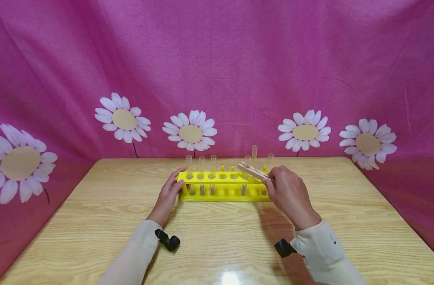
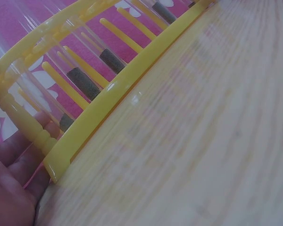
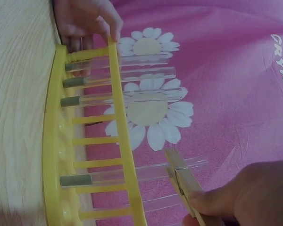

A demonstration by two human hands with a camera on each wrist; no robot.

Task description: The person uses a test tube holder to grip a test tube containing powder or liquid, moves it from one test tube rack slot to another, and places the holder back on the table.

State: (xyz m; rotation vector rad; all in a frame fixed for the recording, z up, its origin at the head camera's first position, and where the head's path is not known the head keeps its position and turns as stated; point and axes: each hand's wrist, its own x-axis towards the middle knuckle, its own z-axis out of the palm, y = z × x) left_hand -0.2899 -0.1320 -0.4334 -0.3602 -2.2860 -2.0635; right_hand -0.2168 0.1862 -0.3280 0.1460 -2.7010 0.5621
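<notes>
A yellow test tube rack (image 1: 202, 198) stands on the table, with several clear test tubes (image 1: 201, 166) upright in it. Dark grey material (image 2: 83, 84) fills the bottoms of some tubes. My left hand (image 1: 169, 198) grips the rack's left end, thumb at the top bar and fingers behind the end post. In my right hand (image 1: 289, 194) I hold a wooden test tube clamp (image 3: 181, 179) by its rear end. The clamp's front lies at the upper part of a tube (image 3: 146, 172) on the rack's right side; whether it pinches the glass, I cannot tell.
Yellow pegs (image 3: 96, 141) rise along the rack's back. One tube (image 1: 254, 152) at the right stands higher than its neighbours. A pink cloth (image 1: 238, 79) with white flowers hangs behind the wood-patterned table (image 1: 217, 237).
</notes>
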